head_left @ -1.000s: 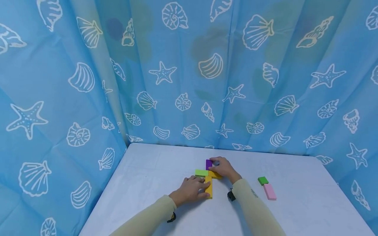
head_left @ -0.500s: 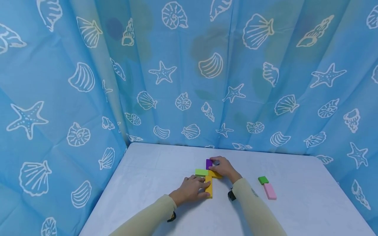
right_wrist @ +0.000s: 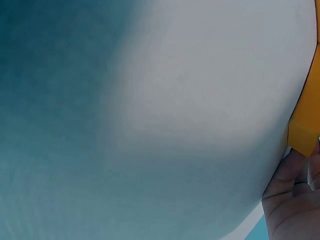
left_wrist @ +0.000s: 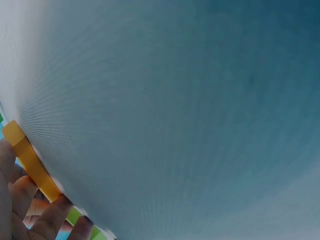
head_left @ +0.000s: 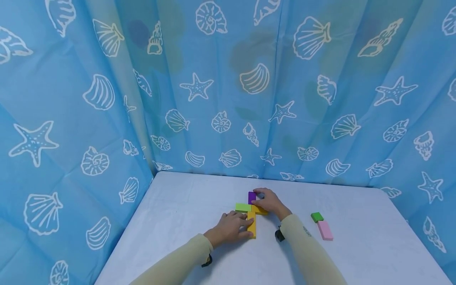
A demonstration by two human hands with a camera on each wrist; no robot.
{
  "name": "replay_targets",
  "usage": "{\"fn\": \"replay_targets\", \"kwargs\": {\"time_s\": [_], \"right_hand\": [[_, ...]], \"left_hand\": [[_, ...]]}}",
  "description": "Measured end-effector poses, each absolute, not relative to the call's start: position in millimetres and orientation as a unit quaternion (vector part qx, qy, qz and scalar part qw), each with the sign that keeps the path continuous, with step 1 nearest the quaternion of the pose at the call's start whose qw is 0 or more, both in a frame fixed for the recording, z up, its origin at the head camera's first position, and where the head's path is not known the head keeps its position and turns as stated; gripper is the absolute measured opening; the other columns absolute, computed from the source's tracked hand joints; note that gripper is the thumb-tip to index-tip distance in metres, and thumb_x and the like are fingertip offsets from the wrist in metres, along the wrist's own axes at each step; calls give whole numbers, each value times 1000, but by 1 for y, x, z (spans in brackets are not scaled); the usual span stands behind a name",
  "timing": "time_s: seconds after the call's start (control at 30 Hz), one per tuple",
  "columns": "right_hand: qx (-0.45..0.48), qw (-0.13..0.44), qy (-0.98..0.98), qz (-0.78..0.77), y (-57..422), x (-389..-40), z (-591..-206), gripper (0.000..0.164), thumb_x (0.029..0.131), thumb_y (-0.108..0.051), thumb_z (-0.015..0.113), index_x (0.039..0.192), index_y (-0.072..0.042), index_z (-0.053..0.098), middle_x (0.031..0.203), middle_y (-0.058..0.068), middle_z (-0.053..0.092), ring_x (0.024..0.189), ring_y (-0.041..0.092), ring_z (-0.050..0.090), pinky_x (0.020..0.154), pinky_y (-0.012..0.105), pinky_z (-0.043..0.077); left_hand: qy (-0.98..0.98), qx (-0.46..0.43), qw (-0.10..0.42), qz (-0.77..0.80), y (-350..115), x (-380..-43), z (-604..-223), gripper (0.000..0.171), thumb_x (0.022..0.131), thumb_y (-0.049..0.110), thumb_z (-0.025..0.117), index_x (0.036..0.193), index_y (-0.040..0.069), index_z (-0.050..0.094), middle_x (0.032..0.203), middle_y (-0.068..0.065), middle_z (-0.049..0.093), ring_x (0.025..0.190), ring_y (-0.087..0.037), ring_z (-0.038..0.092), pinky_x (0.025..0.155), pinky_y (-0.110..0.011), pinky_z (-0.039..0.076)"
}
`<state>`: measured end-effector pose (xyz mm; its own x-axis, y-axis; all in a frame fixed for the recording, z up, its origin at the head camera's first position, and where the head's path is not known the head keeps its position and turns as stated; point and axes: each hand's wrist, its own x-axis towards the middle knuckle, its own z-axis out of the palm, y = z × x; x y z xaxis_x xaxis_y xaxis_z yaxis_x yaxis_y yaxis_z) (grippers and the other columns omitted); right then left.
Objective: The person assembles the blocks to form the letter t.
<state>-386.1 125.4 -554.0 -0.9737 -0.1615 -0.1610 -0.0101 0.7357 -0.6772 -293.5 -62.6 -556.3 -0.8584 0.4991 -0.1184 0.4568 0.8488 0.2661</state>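
No visible block shift since earlier frame. Right hand [head_left: 271,204] pinches purple block [head_left: 251,197], just beyond far yellow block [head_left: 261,209]; left hand [head_left: 229,228] rests, fingers extended, on near yellow block [head_left: 253,228]. Risk: uneven pinch could skew purple.

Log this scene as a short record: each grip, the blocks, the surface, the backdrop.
Left grip: fingers on the near yellow block
Right grip: finger and thumb on the purple block
Main cluster: near yellow block closest to the person, light green block at left, far yellow block at right, purple block beyond
Set apart, to the right: green block, with pink block on its near side
Surface: white table
Backdrop: blue curtain with white shells and starfish
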Motion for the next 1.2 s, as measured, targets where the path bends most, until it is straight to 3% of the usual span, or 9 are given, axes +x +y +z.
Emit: {"fn": "replay_targets", "kwargs": {"time_s": [0.3,0.47,0.8,1.2], "right_hand": [[-44,102,924,-366,129,-386,-557,52,91,-29,71,139,-15,57,145,13,53,136,38,44,111,60,35],[-50,97,923,-369,139,-386,-551,52,91,-29,71,139,-14,57,141,12,56,129,36,50,108,56,42],[-67,93,927,-356,181,-386,-540,51,92,-30,70,137,-12,58,136,12,59,117,35,59,95,49,53],[-58,77,939,-331,226,-370,-538,49,90,-26,73,134,-9,60,136,15,58,111,32,59,92,46,55]], "left_hand": [[956,253,87,118,-62,-292,-559,56,91,60,59,142,38,51,145,4,55,135,-28,48,104,-63,41],[957,250,88,119,-61,-292,-560,57,91,61,58,142,38,50,146,3,54,134,-28,48,105,-62,40],[957,247,89,124,-63,-292,-557,57,91,60,58,143,38,49,146,3,55,131,-27,49,105,-61,40],[955,252,84,134,-62,-289,-557,50,96,51,57,143,35,51,145,2,54,132,-28,48,106,-63,38]]}}
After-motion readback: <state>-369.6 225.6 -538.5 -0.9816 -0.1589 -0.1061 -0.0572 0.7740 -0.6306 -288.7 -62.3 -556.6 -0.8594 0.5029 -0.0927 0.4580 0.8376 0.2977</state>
